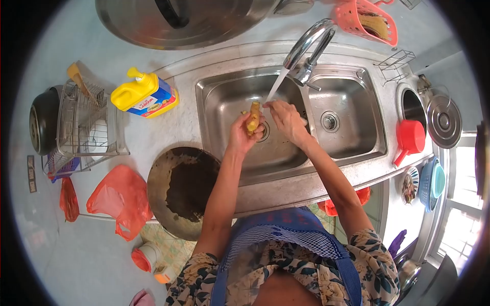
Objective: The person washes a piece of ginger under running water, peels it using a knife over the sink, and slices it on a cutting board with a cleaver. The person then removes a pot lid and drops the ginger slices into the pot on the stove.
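Note:
Over the larger left basin of the steel sink [224, 94], my left hand [245, 133] holds a knobbly yellow-brown root, like ginger [254, 116], with its fingers wrapped round it. My right hand [287, 120] is just to the right of the root, fingers bent together; a pale piece of something shows by its palm, too hidden to name. Water runs from the chrome faucet [309, 41] in a stream that comes down close to the root and my right fingertips. The drain is partly behind my left hand.
Left of the sink stand a yellow detergent bottle [145, 97], a wok [178, 204], a red plastic bag [120, 196] and a wire dish rack [84, 127]. At right are a red dipper [411, 136] and a steel lid [444, 121]. A pink basket [365, 25] hangs behind the faucet.

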